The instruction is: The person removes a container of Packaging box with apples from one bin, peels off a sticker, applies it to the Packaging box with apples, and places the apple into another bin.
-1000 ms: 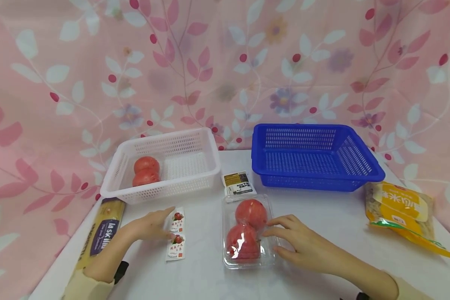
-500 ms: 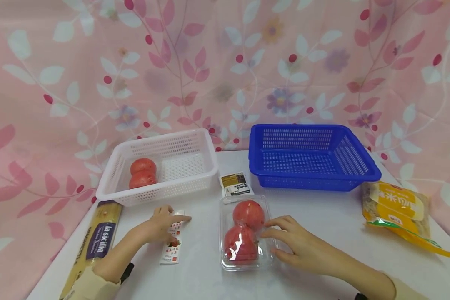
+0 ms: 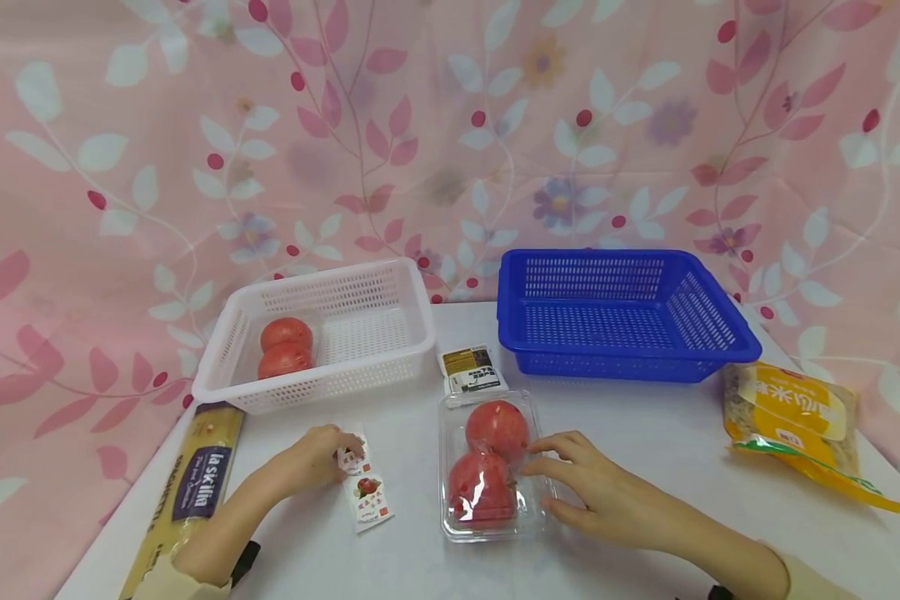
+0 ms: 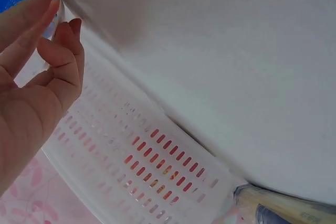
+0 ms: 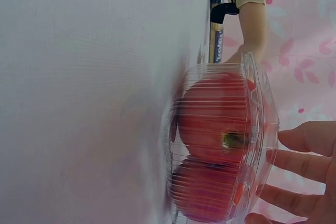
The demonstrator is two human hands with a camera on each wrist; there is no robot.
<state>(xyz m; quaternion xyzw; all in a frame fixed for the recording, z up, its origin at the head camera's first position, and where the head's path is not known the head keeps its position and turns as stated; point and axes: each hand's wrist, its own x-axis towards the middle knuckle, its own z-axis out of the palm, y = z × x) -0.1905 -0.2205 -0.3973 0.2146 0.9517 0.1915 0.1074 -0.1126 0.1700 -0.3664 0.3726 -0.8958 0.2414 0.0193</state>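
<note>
Since the earlier frame the sticker strip (image 3: pixel 365 487) has swung toward the tomato clamshell (image 3: pixel 489 467) on the worktop (image 3: pixel 645 450). Left hand (image 3: pixel 311 458) pinches its upper end; right hand (image 3: pixel 596 487), fingers relaxed, steadies the clamshell, suggesting labelling is imminent.

a white basket (image 3: pixel 360 333) holds two tomatoes (image 3: pixel 287 347). beside it stands a blue basket (image 3: pixel 622 312). a spaghetti pack (image 3: pixel 191 492) and a yellow bag (image 3: pixel 798 421) lie on the worktop (image 3: pixel 645 433).
</note>
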